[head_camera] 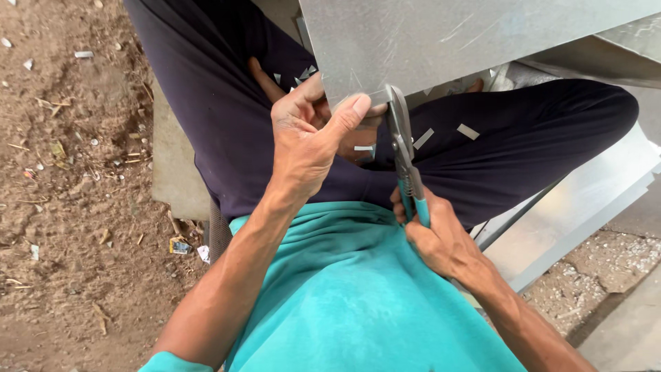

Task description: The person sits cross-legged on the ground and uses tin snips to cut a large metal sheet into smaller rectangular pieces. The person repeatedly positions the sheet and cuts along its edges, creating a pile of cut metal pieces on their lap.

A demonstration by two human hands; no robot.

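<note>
A large grey metal sheet (pixel 441 38) lies over my lap at the top of the view. My left hand (pixel 306 141) pinches its near corner between thumb and fingers. My right hand (pixel 437 238) grips the teal handles of tin snips (pixel 403 148), whose steel blades point up and meet the sheet's edge just right of my left thumb. Small cut metal slivers (pixel 468 131) rest on my dark trousers.
I sit on a concrete slab (pixel 172 165) with bare dirt ground (pixel 69 207) littered with scraps to the left. More bent sheet metal (pixel 585 200) lies at the right, beside gravel and a concrete edge (pixel 626 331).
</note>
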